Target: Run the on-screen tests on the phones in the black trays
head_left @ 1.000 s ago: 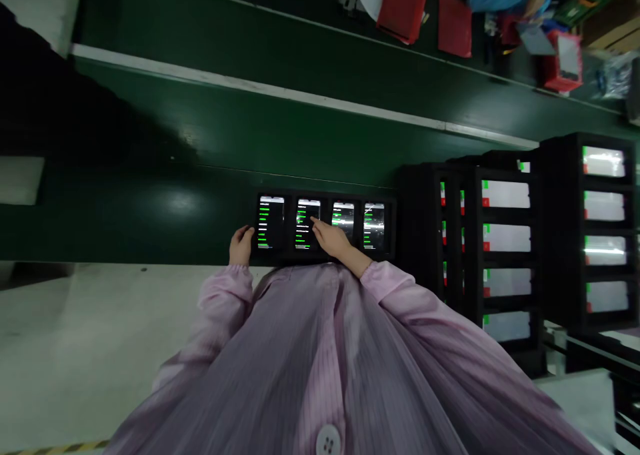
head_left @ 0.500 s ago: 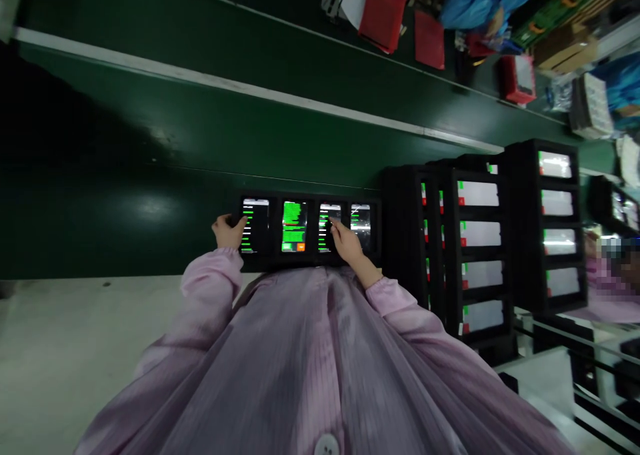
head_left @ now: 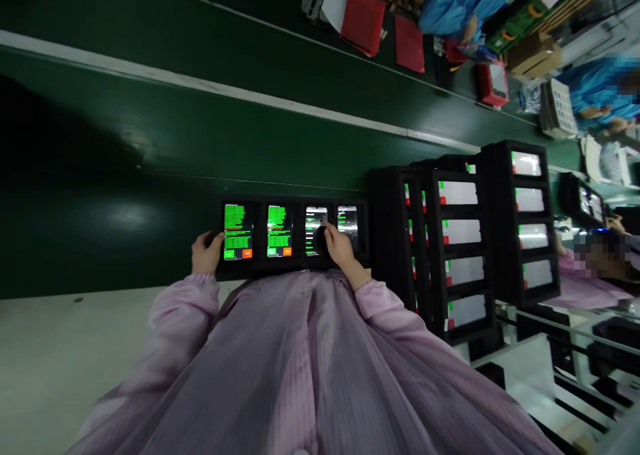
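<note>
Head view: stacked trays (head_left: 463, 250) stand right of a black tray (head_left: 261, 236) with four phones (head_left: 279, 231) on the table (head_left: 300, 155), red folders (head_left: 363, 20) far. Left hand (head_left: 205, 255) bends its fingers at the tray's left end, grip unclear; right hand (head_left: 341, 247), fingers empty, points at the third phone (head_left: 311, 245). Screen writing is illegible.

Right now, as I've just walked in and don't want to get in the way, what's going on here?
Someone at a green table is working on a black tray holding four phones. Their left hand is at the tray's left end; their right hand points at the third phone from the left, though contact is hard to tell. The two leftmost phones show green text with green and orange boxes below. More black trays stand to the right.
</note>
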{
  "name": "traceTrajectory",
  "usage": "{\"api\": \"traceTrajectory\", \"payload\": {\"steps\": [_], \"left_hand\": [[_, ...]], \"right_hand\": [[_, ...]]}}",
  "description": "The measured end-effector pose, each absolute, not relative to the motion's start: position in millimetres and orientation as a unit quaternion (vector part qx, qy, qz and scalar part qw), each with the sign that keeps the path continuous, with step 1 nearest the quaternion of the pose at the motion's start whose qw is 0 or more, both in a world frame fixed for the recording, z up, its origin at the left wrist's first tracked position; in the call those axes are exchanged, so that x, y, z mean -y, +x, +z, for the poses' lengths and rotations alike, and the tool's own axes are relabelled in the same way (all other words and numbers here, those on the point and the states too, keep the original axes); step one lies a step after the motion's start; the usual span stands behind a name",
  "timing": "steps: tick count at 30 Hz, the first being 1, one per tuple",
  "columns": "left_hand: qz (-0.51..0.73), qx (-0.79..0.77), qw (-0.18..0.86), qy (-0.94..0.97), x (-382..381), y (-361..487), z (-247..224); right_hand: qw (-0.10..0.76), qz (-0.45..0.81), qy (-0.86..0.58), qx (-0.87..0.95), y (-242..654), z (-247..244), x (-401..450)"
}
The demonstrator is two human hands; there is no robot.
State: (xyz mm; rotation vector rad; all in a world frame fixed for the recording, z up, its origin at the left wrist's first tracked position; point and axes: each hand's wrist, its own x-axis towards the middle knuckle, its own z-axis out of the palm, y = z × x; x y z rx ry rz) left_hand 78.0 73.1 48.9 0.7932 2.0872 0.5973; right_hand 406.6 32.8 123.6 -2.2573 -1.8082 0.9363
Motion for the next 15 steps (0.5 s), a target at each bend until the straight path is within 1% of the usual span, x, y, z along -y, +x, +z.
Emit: {"api": "traceTrajectory", "payload": {"steps": [4,11,15], "left_hand": [[0.228,-0.826,0.412,0.311,-62,76,50],[0.215,-0.827,0.411,0.319,-61,71,48],[0.206,-0.827,0.414,0.319,-62,68,52]], "right_hand": [[0.098,0.278,-0.784,0.546,433,121,-20],[0.127,0.268,-0.797,0.526,451,106,-16],[0.148,0.255,-0.801,0.521,457,106,-3]]}}
